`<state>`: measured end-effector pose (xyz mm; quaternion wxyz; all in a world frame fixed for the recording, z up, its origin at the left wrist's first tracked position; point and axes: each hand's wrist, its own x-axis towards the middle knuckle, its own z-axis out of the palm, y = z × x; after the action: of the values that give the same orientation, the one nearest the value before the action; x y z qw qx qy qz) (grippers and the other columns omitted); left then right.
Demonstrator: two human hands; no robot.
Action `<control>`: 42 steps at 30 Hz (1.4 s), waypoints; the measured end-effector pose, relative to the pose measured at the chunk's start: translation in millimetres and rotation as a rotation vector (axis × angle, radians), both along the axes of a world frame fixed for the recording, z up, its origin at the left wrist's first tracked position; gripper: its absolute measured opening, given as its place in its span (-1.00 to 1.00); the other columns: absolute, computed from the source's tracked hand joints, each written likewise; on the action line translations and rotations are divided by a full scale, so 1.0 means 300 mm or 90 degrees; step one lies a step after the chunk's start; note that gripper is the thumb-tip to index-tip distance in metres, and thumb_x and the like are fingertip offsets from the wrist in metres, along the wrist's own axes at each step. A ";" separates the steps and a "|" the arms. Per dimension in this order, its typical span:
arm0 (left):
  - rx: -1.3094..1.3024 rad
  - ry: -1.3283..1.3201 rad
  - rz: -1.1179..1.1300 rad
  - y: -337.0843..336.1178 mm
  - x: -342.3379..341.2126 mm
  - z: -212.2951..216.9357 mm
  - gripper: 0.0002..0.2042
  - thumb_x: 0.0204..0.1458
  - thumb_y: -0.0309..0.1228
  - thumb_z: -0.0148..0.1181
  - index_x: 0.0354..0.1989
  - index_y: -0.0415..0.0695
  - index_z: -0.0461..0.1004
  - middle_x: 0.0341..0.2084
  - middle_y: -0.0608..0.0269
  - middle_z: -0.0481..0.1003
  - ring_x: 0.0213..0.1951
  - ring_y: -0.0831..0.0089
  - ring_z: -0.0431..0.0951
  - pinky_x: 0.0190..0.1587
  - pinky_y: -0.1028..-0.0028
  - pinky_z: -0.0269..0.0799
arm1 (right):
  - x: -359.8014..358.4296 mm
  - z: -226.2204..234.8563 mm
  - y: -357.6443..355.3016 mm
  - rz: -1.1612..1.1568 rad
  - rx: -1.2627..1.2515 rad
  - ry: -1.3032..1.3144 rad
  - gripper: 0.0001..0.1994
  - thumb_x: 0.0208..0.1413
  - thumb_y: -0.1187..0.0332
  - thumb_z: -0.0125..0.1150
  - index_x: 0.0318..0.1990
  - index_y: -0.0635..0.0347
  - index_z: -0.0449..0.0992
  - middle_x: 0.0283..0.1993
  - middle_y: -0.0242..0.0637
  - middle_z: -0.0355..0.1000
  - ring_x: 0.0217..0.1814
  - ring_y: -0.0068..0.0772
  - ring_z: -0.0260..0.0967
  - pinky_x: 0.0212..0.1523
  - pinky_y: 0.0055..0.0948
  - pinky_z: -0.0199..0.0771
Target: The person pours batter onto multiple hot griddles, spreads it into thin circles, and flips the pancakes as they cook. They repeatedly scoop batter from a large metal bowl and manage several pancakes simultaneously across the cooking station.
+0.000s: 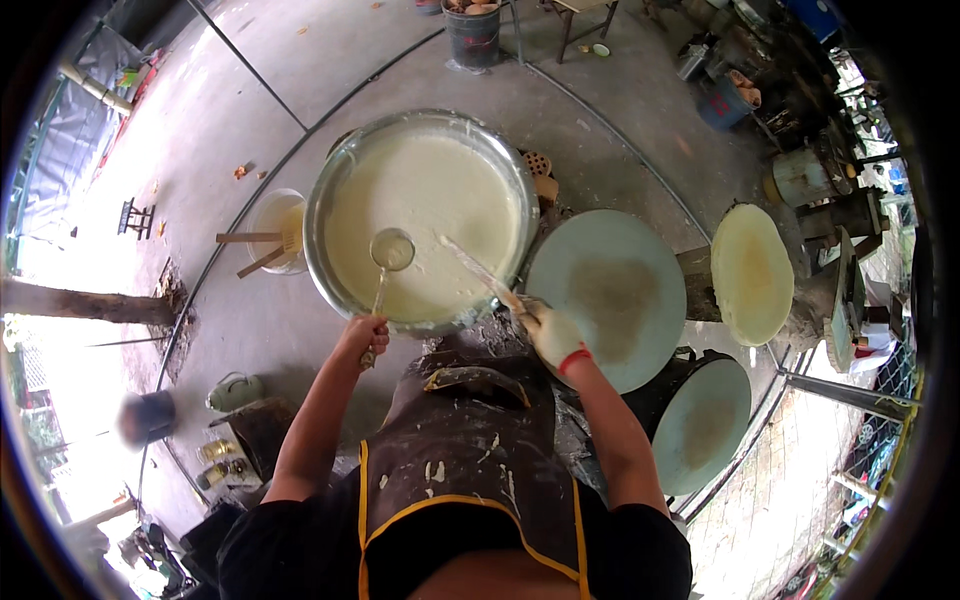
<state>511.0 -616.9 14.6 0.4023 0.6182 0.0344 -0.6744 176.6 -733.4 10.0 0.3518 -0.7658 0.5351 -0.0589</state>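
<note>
In front of me stands a wide metal basin [316,215] of pale, creamy batter [430,180]. My left hand [362,340] is wrapped round the handle of a ladle [392,250], whose round bowl is over the batter at the basin's near side. Pale batter coats the ladle. A light glove with a red band at the wrist covers my right hand [553,335]. It grips a wooden stick [480,268], smeared with batter, whose far end reaches over the basin. Just right of that hand lies a round grey griddle [610,290] with a brownish middle.
A second griddle [703,425] sits near right. Farther right, a pale yellow round sheet [752,275] covers another round plate. Left of the basin, a white bucket [268,215] holds wooden-handled tools. A dark bucket [473,38] stands beyond; a green watering can [235,391] is at left.
</note>
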 end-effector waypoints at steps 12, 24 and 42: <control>0.014 0.007 -0.317 -0.194 0.230 -0.408 -0.79 0.03 -0.41 -0.02 -0.62 -0.10 0.20 -0.78 0.41 0.16 -0.80 0.62 0.17 -0.81 0.58 0.01 | 0.467 -0.132 -0.078 -0.206 0.483 -0.081 -0.66 0.10 0.11 0.10 -0.15 0.21 0.50 -0.63 -0.33 0.37 -0.77 -0.58 0.15 -0.74 -0.50 0.13; -0.493 0.231 -0.169 -0.450 0.242 0.548 -0.93 0.03 -0.50 -0.11 -0.46 -0.07 0.17 -0.74 0.49 0.06 -0.78 0.74 0.06 -0.82 0.68 -0.08 | 0.697 0.544 -0.177 -0.386 0.498 -0.719 -0.74 0.15 0.15 0.01 -0.05 -0.02 0.37 -0.61 -0.43 0.26 -0.83 -0.67 -0.01 -0.83 -0.69 -0.09; -0.069 0.412 -0.455 -0.055 -0.505 0.552 -0.74 0.10 -0.48 -0.11 -0.63 -0.05 0.08 -0.75 0.49 0.08 -0.78 0.76 0.06 -0.79 0.72 0.03 | -0.177 0.203 0.501 -0.446 -0.135 -0.300 -0.61 0.17 0.06 -0.11 0.06 0.02 0.36 -0.46 -0.19 0.42 -0.50 -0.22 0.38 -0.48 -0.30 0.34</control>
<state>359.4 -633.4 180.3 0.1456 0.3275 -0.0921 -0.9290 123.4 -583.0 70.9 0.3426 -0.5355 0.6588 -0.4023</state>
